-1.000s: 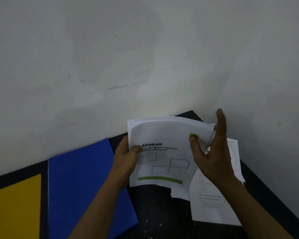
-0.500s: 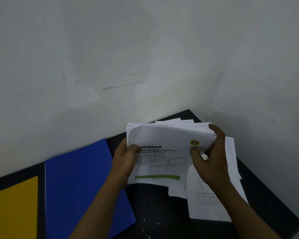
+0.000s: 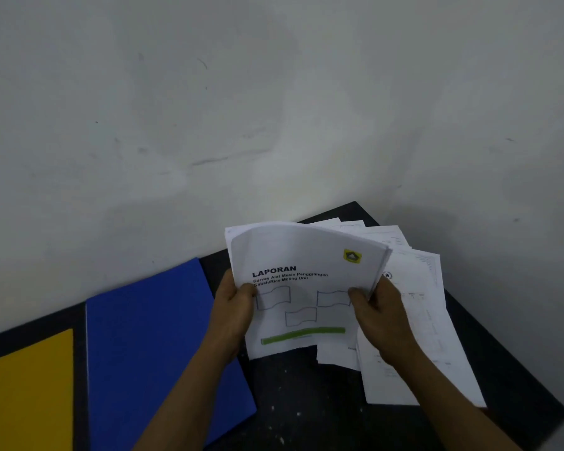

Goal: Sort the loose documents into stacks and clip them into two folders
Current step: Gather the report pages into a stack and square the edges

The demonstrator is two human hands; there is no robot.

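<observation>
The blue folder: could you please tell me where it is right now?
In the head view the blue folder lies flat on the black table, lower left, between the yellow folder on its left and the left hand holding the LAPORAN report.

Left edge cuts yellow folder (image 3: 26, 392); print on loose sheets (image 3: 427, 288) illegible, perhaps tables.

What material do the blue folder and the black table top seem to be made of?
The blue folder looks like card or thin plastic, matte: flat, even colour, no shine. The table top looks hard and black, perhaps laminate or painted wood; white specks mark it.
</observation>
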